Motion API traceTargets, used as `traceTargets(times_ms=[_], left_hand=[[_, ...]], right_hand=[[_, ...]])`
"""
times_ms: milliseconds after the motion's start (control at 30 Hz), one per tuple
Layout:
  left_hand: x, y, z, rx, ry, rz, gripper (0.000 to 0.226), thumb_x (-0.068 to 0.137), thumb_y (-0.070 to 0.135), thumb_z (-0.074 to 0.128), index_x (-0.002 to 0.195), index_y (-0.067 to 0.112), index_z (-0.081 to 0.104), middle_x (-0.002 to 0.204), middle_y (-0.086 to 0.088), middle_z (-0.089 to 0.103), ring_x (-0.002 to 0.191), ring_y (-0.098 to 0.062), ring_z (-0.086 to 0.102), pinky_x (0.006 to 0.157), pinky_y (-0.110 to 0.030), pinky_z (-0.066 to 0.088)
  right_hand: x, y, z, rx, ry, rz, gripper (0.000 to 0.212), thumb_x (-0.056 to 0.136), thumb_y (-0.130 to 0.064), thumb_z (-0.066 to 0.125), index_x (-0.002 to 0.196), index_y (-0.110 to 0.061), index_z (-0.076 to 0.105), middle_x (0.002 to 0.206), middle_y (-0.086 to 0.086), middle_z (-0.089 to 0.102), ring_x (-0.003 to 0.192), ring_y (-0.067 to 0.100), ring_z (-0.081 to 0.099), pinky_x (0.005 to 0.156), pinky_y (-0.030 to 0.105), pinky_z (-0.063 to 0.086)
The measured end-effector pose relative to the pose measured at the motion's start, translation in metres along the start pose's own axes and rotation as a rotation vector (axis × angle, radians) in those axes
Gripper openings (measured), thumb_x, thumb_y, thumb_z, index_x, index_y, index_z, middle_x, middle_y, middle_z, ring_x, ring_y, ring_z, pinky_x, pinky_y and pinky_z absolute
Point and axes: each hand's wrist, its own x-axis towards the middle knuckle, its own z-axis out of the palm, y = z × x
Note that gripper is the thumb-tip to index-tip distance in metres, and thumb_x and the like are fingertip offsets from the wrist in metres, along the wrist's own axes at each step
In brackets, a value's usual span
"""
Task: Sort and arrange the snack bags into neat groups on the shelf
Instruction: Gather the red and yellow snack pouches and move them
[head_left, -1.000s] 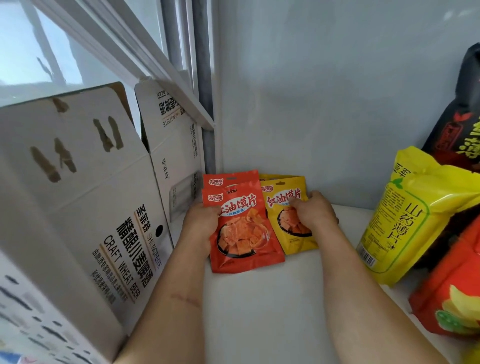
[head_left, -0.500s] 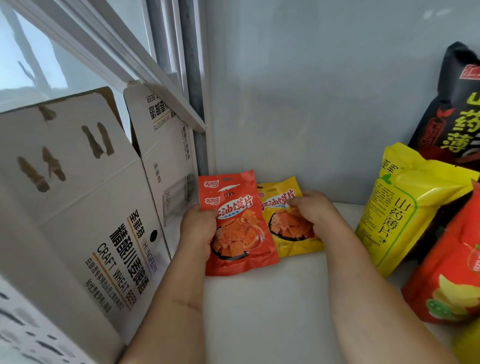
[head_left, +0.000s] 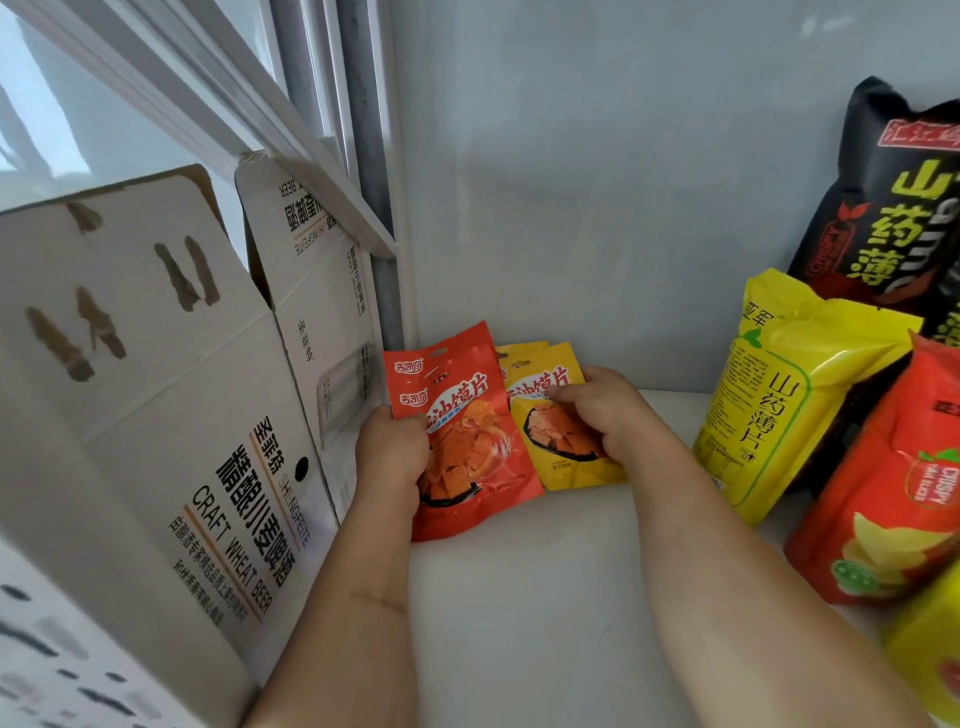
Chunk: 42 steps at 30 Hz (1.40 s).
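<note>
Two small red snack bags (head_left: 467, 441) lie stacked on the white shelf (head_left: 545, 597), near the back left corner. My left hand (head_left: 392, 452) grips their left edge. Right beside them lie small yellow snack bags (head_left: 561, 462), at least two stacked, slightly overlapped by the red ones. My right hand (head_left: 602, 410) pinches the top yellow bag at its upper right. To the right a big yellow chip bag (head_left: 779, 395) leans on a large red chip bag (head_left: 893, 493), and a black chip bag (head_left: 898, 208) stands behind them.
An open cardboard beer box (head_left: 171, 415) with raised flaps stands tight against the left of the small bags. A grey wall (head_left: 597, 208) closes the back. Another yellow bag (head_left: 930, 654) shows at the lower right edge.
Both hands stay on the small bags. The red stack has tilted and spread so a second red top shows, and the yellow bags have fanned slightly. The view shifted right.
</note>
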Motion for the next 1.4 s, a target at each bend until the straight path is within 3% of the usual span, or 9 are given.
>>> traceTargets(times_ms=[200,333,500,600,700,833,933,1100,1400], left_hand=[[0.006,0.001,-0.001,0.016,-0.008,0.001,0.014,0.097,0.013,0.059,0.104,0.021,0.069,0.102,-0.003,0.073,0.093,-0.025,0.07,0.084,-0.039,0.057],[0.006,0.002,-0.004,-0.02,-0.019,-0.014,0.019,0.094,0.012,0.063,0.111,0.018,0.071,0.106,-0.005,0.075,0.094,-0.026,0.072,0.089,-0.047,0.059],[-0.009,0.0,-0.005,-0.112,-0.134,-0.05,0.015,0.094,0.007,0.064,0.093,0.022,0.068,0.096,-0.005,0.076,0.078,-0.021,0.072,0.071,-0.034,0.056],[-0.032,-0.003,-0.006,-0.116,-0.175,-0.043,0.011,0.094,0.01,0.066,0.095,0.021,0.069,0.096,-0.005,0.077,0.082,-0.022,0.074,0.077,-0.039,0.059],[-0.06,-0.006,-0.02,-0.068,-0.085,0.028,0.009,0.093,0.016,0.066,0.092,0.024,0.07,0.095,-0.001,0.078,0.085,-0.024,0.075,0.087,-0.047,0.06],[-0.115,-0.001,-0.039,0.123,0.113,0.238,0.007,0.098,0.024,0.058,0.1,0.029,0.064,0.098,0.002,0.074,0.073,-0.018,0.069,0.077,-0.036,0.059],[-0.157,0.0,-0.055,0.218,0.188,0.343,0.009,0.098,0.029,0.056,0.104,0.033,0.061,0.094,0.006,0.071,0.085,-0.028,0.07,0.082,-0.043,0.059],[-0.226,-0.017,-0.078,-0.021,0.108,0.201,0.011,0.095,0.024,0.062,0.103,0.021,0.067,0.085,-0.001,0.073,0.06,-0.019,0.064,0.054,-0.032,0.054],[-0.303,-0.058,-0.106,-0.143,-0.024,0.075,0.008,0.094,0.019,0.065,0.102,0.018,0.069,0.093,-0.009,0.079,0.079,-0.032,0.073,0.083,-0.059,0.059]], right_hand=[[-0.01,-0.009,-0.014,0.187,-0.109,0.169,0.029,0.078,-0.012,0.08,0.104,-0.01,0.07,0.108,0.012,0.073,0.099,0.031,0.069,0.089,0.047,0.056],[-0.028,-0.005,-0.021,0.28,-0.061,0.123,0.019,0.087,-0.013,0.073,0.105,-0.013,0.066,0.097,0.009,0.073,0.083,0.023,0.07,0.066,0.036,0.059],[-0.053,0.019,-0.023,0.35,0.086,0.083,0.013,0.087,-0.018,0.074,0.098,-0.017,0.069,0.105,0.01,0.074,0.092,0.028,0.072,0.085,0.051,0.058],[-0.072,0.026,-0.025,0.398,0.188,0.006,0.009,0.087,-0.017,0.074,0.09,-0.02,0.066,0.1,0.006,0.073,0.09,0.026,0.071,0.086,0.047,0.058],[-0.091,0.032,-0.028,0.446,0.22,-0.016,0.008,0.086,-0.018,0.075,0.086,-0.02,0.068,0.093,0.002,0.074,0.09,0.026,0.071,0.086,0.048,0.058],[-0.125,0.043,-0.037,0.446,0.21,-0.069,0.004,0.085,-0.024,0.075,0.085,-0.023,0.072,0.095,-0.002,0.076,0.092,0.024,0.072,0.088,0.05,0.057],[-0.151,0.047,-0.045,0.438,0.231,-0.089,0.007,0.085,-0.028,0.075,0.083,-0.024,0.069,0.094,-0.005,0.074,0.092,0.022,0.07,0.088,0.047,0.057],[-0.201,0.057,-0.059,0.463,0.166,-0.127,0.009,0.087,-0.027,0.074,0.094,-0.023,0.07,0.099,-0.005,0.073,0.095,0.02,0.07,0.084,0.039,0.057],[-0.289,0.077,-0.096,0.45,0.238,-0.162,0.006,0.088,-0.026,0.072,0.087,-0.023,0.067,0.087,-0.01,0.068,0.084,0.016,0.067,0.075,0.033,0.055]])
